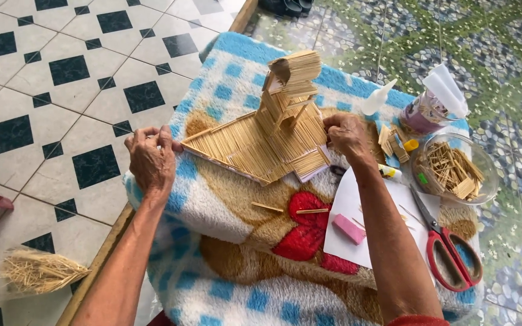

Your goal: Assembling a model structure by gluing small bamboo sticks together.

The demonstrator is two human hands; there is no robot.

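Note:
A model house made of thin wooden sticks (273, 130) stands on a flat stick-covered base, set on a fluffy blue-and-white blanket (225, 284). My left hand (151, 158) grips the base's left corner with curled fingers. My right hand (347, 136) presses against the right side of the model, fingers closed on its edge. Two loose sticks (291, 210) lie on the blanket just in front of the model.
To the right are red-handled scissors (451, 250), a pink eraser (349, 229) on white paper (357, 208), a clear bowl of sticks (454, 170), a glue bottle (378, 98) and a wrapped jar (430, 108). A bag of sticks (34, 271) lies on the tiled floor at left.

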